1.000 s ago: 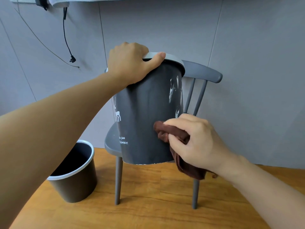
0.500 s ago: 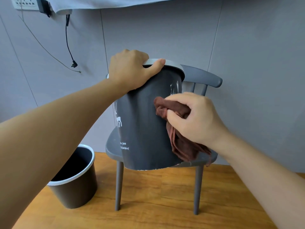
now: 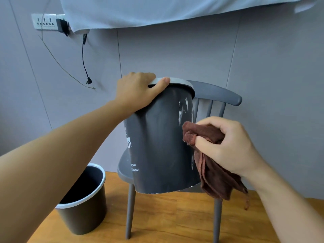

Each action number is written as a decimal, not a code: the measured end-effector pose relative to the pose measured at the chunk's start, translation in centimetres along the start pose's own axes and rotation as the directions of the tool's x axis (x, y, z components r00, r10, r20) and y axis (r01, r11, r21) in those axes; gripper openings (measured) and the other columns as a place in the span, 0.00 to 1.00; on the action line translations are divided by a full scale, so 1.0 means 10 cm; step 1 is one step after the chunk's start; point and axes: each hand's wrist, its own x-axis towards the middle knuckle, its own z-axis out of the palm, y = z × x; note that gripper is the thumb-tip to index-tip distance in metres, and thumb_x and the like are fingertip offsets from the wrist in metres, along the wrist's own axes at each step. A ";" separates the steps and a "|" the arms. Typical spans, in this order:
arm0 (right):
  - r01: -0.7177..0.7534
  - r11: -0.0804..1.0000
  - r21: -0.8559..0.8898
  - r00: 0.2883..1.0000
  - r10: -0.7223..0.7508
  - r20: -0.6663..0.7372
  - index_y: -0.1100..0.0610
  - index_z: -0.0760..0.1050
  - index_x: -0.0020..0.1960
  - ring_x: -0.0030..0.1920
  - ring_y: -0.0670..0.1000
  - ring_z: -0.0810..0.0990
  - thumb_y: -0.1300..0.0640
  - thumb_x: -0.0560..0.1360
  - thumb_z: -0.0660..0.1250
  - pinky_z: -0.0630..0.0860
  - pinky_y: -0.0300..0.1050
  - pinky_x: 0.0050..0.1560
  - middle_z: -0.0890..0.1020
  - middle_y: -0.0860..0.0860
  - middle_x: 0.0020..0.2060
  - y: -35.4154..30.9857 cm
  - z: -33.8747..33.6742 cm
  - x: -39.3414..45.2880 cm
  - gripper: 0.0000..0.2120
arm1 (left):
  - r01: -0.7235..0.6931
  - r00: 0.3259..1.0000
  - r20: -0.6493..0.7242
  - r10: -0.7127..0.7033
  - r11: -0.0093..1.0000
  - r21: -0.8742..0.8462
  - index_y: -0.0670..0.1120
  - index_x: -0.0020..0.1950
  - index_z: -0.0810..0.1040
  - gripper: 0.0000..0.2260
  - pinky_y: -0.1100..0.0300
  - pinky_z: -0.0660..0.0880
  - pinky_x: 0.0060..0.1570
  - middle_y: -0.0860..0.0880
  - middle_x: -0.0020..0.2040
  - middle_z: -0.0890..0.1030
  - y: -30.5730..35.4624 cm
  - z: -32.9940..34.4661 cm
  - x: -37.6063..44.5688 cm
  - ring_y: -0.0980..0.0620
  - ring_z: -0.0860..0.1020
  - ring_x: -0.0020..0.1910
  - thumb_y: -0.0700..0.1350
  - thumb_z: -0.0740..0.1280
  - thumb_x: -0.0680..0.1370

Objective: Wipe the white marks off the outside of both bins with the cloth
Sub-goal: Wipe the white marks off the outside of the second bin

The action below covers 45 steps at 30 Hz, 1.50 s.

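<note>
A dark grey bin (image 3: 157, 141) with a light grey rim is tilted on the seat of a grey chair (image 3: 217, 92). My left hand (image 3: 136, 90) grips its rim from above. White smears (image 3: 184, 109) show on the bin's upper right side. My right hand (image 3: 226, 146) holds a bunched brown cloth (image 3: 215, 171) against the bin's right side, just below the smears. A white deer print and small lettering mark the bin's left side. A second dark bin (image 3: 84, 202) with a white rim stands upright on the floor at the lower left.
The floor (image 3: 166, 221) is wooden. A grey panelled wall stands close behind the chair, with a socket strip (image 3: 45, 21), a plugged adapter and a dangling black cable (image 3: 85, 67) at the upper left. A pale cloth (image 3: 157, 9) hangs along the top.
My right hand with the cloth rose up the bin's right side, then came back down a little and to the right. The view has tilted upward. My left hand stays on the rim.
</note>
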 end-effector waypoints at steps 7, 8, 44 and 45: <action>-0.051 0.994 0.097 0.994 0.060 -0.088 0.45 0.84 0.50 0.43 0.47 0.85 0.53 0.73 0.77 0.77 0.32 0.39 0.86 0.44 0.42 0.07 0.04 0.00 0.07 | -0.249 0.951 0.180 0.251 0.968 -0.031 0.62 0.63 0.77 0.21 0.54 0.71 0.40 0.61 0.33 0.75 -0.11 -0.19 0.11 0.48 0.75 0.38 0.66 0.50 0.81; -0.053 0.993 0.101 0.994 0.062 -0.093 0.45 0.84 0.50 0.43 0.47 0.85 0.54 0.74 0.77 0.77 0.33 0.39 0.86 0.45 0.41 0.07 0.05 0.00 0.07 | -0.261 0.945 0.199 0.260 0.965 -0.021 0.60 0.62 0.77 0.21 0.55 0.70 0.40 0.61 0.33 0.75 -0.12 -0.21 0.14 0.47 0.75 0.38 0.65 0.50 0.81; -0.173 0.985 0.022 0.985 0.173 -0.018 0.42 0.79 0.51 0.46 0.42 0.84 0.34 0.63 0.76 0.79 0.36 0.42 0.85 0.39 0.45 -0.09 -0.13 -0.08 0.21 | -0.156 0.987 0.059 0.149 0.977 0.145 0.45 0.30 0.61 0.31 0.57 0.56 0.28 0.48 0.25 0.67 0.30 0.02 0.22 0.48 0.68 0.27 0.70 0.58 0.78; -0.190 0.981 0.034 0.981 0.191 -0.028 0.42 0.78 0.51 0.45 0.41 0.84 0.31 0.62 0.76 0.79 0.35 0.41 0.85 0.39 0.45 -0.09 -0.15 -0.06 0.23 | -0.158 0.987 0.044 0.154 0.978 0.137 0.45 0.29 0.61 0.31 0.58 0.56 0.28 0.49 0.24 0.66 0.32 0.03 0.22 0.48 0.67 0.26 0.70 0.59 0.77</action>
